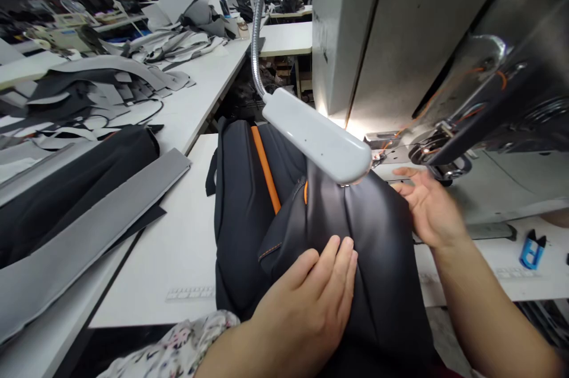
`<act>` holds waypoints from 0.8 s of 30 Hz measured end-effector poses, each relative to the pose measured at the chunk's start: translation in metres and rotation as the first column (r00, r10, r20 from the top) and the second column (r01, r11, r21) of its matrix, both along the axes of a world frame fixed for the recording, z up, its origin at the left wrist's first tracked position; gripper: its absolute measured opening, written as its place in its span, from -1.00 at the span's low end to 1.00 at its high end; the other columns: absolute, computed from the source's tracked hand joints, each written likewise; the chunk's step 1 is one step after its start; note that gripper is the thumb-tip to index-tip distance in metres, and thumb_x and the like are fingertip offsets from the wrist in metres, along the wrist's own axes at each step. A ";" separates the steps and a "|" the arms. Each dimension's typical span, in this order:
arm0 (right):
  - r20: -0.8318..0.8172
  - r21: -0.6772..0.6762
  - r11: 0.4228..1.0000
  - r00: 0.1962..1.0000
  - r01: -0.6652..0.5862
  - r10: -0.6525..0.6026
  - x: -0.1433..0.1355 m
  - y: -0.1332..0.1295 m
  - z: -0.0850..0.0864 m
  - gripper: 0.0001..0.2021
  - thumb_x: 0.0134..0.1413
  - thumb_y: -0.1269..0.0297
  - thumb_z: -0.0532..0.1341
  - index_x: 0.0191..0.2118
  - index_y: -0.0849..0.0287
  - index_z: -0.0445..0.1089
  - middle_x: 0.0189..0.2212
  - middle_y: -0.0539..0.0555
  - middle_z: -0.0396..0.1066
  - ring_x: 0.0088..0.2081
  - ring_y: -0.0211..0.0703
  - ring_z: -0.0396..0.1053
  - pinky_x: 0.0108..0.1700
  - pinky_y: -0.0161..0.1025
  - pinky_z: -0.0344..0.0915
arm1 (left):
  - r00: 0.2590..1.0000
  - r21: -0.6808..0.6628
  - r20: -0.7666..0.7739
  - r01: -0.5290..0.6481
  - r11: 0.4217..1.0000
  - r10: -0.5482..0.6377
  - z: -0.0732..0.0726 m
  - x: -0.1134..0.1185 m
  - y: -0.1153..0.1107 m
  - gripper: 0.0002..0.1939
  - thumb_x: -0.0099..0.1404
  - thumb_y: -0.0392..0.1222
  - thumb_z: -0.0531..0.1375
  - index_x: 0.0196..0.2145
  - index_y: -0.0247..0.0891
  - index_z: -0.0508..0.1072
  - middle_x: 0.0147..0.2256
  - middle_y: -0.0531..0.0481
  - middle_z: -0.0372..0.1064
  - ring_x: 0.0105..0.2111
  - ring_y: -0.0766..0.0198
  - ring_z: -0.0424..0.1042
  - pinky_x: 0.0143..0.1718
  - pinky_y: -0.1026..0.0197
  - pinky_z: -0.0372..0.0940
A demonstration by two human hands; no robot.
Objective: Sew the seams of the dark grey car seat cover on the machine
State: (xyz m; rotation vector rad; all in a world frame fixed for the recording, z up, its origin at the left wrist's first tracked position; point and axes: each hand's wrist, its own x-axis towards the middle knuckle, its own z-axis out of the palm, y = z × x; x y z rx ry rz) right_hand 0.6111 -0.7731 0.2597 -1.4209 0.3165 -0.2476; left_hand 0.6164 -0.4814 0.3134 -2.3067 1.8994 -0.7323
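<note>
A black leather-like cover [377, 242] with an orange strip [265, 170] and orange stitching drapes over the table edge toward me. My left hand [311, 301] lies flat on it, fingers stretched out beside a seam. At the cover's right edge my right hand [429, 206] is raised with its fingers apart, slightly blurred, close to the sewing machine's [438, 147] thread guides. Orange thread runs down the machine toward the needle area. A white lamp head [317, 135] hangs over the cover and hides part of the stitching place.
Blue thread snips [532, 249] stand at the right of the machine bed. A flexible metal lamp neck [256, 28] rises at centre. On the left table [213, 73] lie grey and black fabric strips [93, 242]. A ruler marking [191, 293] runs along the front edge.
</note>
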 end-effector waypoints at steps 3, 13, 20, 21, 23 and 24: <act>-0.053 -0.148 0.983 0.994 -0.106 0.100 0.000 0.005 0.017 -0.52 0.08 -0.15 0.38 0.04 -0.01 0.51 -0.14 0.10 0.58 -0.16 -0.02 0.52 -0.18 -0.16 0.46 | 1.000 -0.027 0.010 -0.023 0.999 0.023 -0.001 -0.004 -0.003 -0.56 0.54 -0.37 -0.07 0.16 -0.41 0.51 0.20 -0.13 0.46 0.18 0.10 0.45 0.08 0.08 0.19; -0.099 -0.305 0.951 0.995 -0.043 0.013 0.005 0.007 0.007 -0.77 0.09 0.06 0.37 -0.17 -0.01 0.66 -0.23 0.02 0.63 -0.28 -0.15 0.49 -0.27 -0.26 0.33 | 0.999 -0.037 0.005 -0.054 0.998 0.054 -0.003 -0.004 -0.002 -0.56 0.53 -0.38 -0.06 0.17 -0.38 0.50 0.20 -0.10 0.47 0.16 0.12 0.47 0.04 0.11 0.22; -0.082 -0.224 0.974 0.997 -0.014 -0.005 0.007 0.009 0.011 -0.80 0.01 0.11 0.41 -0.22 -0.02 0.66 -0.28 0.00 0.63 -0.33 -0.23 0.47 -0.29 -0.32 0.33 | 0.998 -0.040 -0.009 -0.062 0.997 0.062 0.000 -0.004 -0.003 -0.54 0.52 -0.40 -0.07 0.18 -0.38 0.50 0.19 -0.10 0.47 0.14 0.13 0.48 0.03 0.11 0.21; -0.079 -0.215 0.977 0.997 -0.013 -0.004 0.008 0.010 0.011 -0.81 0.00 0.11 0.41 -0.23 -0.02 0.66 -0.29 0.00 0.63 -0.34 -0.24 0.46 -0.32 -0.33 0.32 | 0.998 -0.041 -0.013 -0.066 0.997 0.065 -0.001 -0.004 -0.003 -0.54 0.52 -0.40 -0.08 0.18 -0.38 0.51 0.19 -0.10 0.47 0.13 0.13 0.48 0.03 0.11 0.21; -0.079 -0.191 0.981 0.997 -0.008 -0.007 0.009 0.010 0.012 -0.80 -0.02 0.12 0.42 -0.24 -0.01 0.66 -0.31 0.00 0.62 -0.37 -0.24 0.46 -0.35 -0.33 0.32 | 0.997 -0.041 -0.020 -0.070 0.997 0.069 0.000 -0.004 -0.003 -0.53 0.52 -0.40 -0.08 0.18 -0.37 0.51 0.19 -0.09 0.47 0.13 0.13 0.48 0.04 0.11 0.20; -0.087 -0.172 0.985 0.996 -0.009 -0.006 0.010 0.011 0.012 -0.80 -0.04 0.13 0.43 -0.24 0.00 0.66 -0.32 0.01 0.62 -0.38 -0.24 0.46 -0.36 -0.33 0.32 | 0.997 -0.039 -0.024 -0.068 0.997 0.067 0.000 -0.003 -0.002 -0.53 0.53 -0.39 -0.08 0.18 -0.36 0.51 0.20 -0.09 0.47 0.14 0.12 0.47 0.04 0.11 0.20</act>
